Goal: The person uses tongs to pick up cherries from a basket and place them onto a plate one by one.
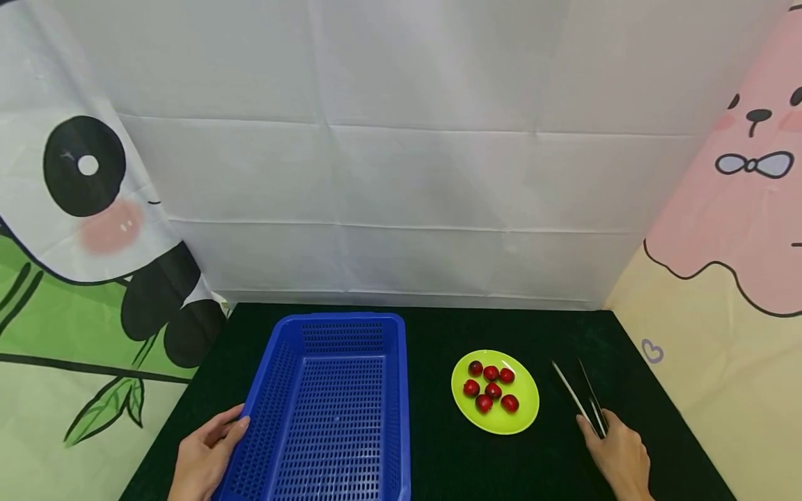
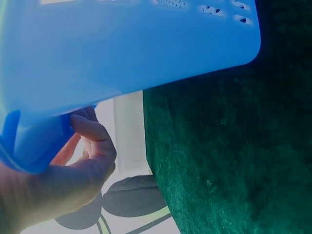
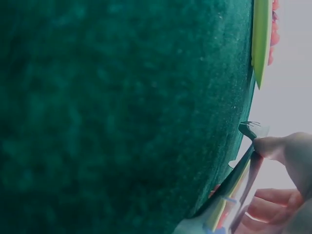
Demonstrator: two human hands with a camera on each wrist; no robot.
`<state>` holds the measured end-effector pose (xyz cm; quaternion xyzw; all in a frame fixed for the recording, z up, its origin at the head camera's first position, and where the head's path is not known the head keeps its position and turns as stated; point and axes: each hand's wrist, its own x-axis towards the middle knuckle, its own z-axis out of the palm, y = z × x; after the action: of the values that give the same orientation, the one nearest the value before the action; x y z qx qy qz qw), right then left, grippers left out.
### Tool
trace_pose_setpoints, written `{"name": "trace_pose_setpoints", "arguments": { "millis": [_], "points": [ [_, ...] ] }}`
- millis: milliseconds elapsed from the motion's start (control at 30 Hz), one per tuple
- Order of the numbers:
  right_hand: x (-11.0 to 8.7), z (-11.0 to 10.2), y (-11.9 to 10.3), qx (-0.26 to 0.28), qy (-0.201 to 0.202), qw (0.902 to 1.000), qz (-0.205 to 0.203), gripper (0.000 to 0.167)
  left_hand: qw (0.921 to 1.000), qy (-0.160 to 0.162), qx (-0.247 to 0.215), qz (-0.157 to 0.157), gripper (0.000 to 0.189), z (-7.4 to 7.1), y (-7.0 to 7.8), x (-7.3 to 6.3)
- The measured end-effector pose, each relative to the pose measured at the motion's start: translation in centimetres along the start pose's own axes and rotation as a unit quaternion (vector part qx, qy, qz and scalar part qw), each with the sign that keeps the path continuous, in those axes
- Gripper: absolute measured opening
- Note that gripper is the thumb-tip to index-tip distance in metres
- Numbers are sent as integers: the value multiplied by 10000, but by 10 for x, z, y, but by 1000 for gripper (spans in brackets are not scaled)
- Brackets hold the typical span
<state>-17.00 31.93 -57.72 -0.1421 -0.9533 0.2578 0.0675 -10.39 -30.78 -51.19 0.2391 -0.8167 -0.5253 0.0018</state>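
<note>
A deep blue plastic basket point(image 1: 341, 376) with slotted walls and floor lies left of centre on the table. My left hand point(image 1: 209, 449) grips its left rim; in the left wrist view, the basket's smooth side point(image 2: 122, 53) rises over the fingers. At the right, my right hand point(image 1: 617, 452) holds metal tongs point(image 1: 592, 400), their two arms spread and tips pointing toward the back. Nothing lies between the tips. Between basket and tongs is a yellow-green plate point(image 1: 495, 422) bearing several small round red fruits point(image 1: 493, 391) that look like cherries.
A dark green cloth point(image 1: 432, 445) covers the table. Behind it hangs a creased white sheet point(image 1: 407, 181). Printed cloths with cartoon animals border the left point(image 1: 103, 250) and right point(image 1: 729, 223) sides.
</note>
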Motion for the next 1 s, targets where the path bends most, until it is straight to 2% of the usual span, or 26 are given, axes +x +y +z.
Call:
{"name": "trace_pose_setpoints", "arguments": {
  "millis": [333, 500, 733, 867, 1000],
  "points": [
    [3, -1, -1, -19, -268, 9996, -69, 70, 9995, 188, 212, 106, 57, 2, 1, 1],
    [4, -3, -3, -29, -243, 9996, -172, 68, 9977, 263, 576, 246, 51, 2, 4, 2],
    [10, -9, -12, -81, -27, 9989, -468, 58, 9820, 409, 1647, 832, 47, 3, 17, -1],
    [11, -10, -15, -93, 117, 9979, -627, 53, 9768, 332, 1859, 1007, 51, 3, 24, 0],
    [12, -11, -18, -77, 228, 9964, -807, 48, 9728, 431, 1939, 1193, 50, 6, 32, 0]
  ]
}}
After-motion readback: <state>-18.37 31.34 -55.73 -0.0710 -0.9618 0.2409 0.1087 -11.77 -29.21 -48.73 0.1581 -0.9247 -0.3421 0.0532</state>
